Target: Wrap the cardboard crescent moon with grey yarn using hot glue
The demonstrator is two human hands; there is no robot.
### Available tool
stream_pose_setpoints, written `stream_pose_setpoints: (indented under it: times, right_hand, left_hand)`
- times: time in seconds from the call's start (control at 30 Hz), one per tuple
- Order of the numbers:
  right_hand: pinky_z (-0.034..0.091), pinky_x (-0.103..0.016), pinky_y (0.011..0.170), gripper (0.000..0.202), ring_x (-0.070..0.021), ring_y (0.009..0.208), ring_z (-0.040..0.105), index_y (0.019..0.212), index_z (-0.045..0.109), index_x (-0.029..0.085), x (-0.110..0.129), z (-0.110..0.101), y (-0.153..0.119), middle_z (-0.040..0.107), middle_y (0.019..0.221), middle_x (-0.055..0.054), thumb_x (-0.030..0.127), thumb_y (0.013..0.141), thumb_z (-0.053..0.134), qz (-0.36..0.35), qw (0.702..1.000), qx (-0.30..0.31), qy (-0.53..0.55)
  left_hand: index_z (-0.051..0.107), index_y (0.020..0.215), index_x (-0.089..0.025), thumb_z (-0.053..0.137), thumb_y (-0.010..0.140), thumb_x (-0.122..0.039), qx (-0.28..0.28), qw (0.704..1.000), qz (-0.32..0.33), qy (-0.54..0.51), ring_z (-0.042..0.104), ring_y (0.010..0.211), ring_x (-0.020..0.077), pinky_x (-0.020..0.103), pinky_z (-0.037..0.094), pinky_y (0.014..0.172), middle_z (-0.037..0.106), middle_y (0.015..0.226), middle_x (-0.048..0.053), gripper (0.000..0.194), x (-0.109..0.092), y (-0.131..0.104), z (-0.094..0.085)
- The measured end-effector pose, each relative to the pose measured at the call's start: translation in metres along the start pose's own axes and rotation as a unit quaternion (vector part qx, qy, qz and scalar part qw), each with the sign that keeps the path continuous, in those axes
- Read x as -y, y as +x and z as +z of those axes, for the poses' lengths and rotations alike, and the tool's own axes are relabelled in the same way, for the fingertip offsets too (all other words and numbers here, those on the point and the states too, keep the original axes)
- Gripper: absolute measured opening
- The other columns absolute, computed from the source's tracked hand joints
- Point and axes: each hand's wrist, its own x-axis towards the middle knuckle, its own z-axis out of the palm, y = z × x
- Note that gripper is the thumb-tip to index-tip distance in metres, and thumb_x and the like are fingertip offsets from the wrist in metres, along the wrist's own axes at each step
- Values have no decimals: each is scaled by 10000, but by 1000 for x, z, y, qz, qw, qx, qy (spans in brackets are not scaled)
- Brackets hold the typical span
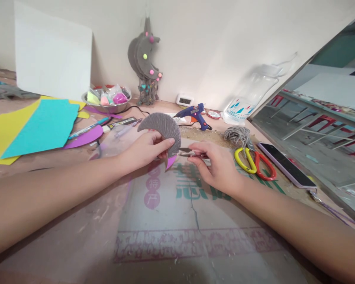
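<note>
A crescent moon shape (165,125), wound in grey yarn, is pinched between the thumb and fingers of my left hand (149,148). Its lower tip shows bare purple. Held by my right hand (214,161) is a pair of tweezers (185,152), whose points reach the crescent's edge near the purple tip. Whether they grip a strand there I cannot tell. Both hands are above a printed cardboard sheet (165,221) under a clear cover. To the right, a ball of grey yarn (237,135) lies beside scissors (256,161) with yellow and red handles.
Behind the crescent rests a blue glue gun (195,114), near a small digital clock (184,99). A glass jug (245,98) and a phone (286,165) are on the right. Yellow and turquoise sheets (41,126) and a bowl of clay packets (106,103) sit left. A finished-looking moon hanging (143,59) is on the wall.
</note>
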Motion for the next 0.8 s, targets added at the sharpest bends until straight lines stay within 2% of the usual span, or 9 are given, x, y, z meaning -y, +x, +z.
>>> stream_pose_setpoints:
  times: [0.1, 0.23, 0.43, 0.8]
  right_hand:
    - [498, -271, 645, 239, -143, 719, 606, 1073, 511, 186, -1, 0, 0, 635, 888, -43, 228, 843, 561, 47, 998, -43, 20]
    - [495, -250, 625, 249, -129, 694, 616, 1059, 525, 193, 7, 0, 1, 660, 870, -25, 239, 826, 600, 35, 998, -48, 23]
    - [444, -236, 561, 260, -116, 617, 609, 1081, 540, 181, 21, 2, 3, 693, 840, -17, 289, 848, 582, -20, 999, -6, -24]
    - [380, -249, 572, 214, -121, 657, 568, 1064, 593, 190, 11, 1, 2, 656, 817, -21, 223, 910, 448, -18, 994, 65, -81]
  left_hand:
    - [559, 561, -175, 450, 813, -508, 6, 1000, -2, 18, 553, 577, 141, 239, 406, 522, 602, 579, 18, 431, 0, 0, 0]
    - [545, 579, -176, 442, 803, -548, 20, 1000, 0, 20, 542, 569, 141, 247, 392, 525, 594, 576, 13, 447, 0, -1, 2]
    - [467, 536, -182, 447, 807, -537, 3, 999, 26, 45, 522, 583, 138, 252, 381, 549, 531, 548, -4, 447, 2, 1, 3]
    - [553, 562, -183, 445, 808, -528, 9, 1000, 19, 18, 558, 569, 151, 251, 409, 514, 621, 586, 28, 438, 0, 0, 2]
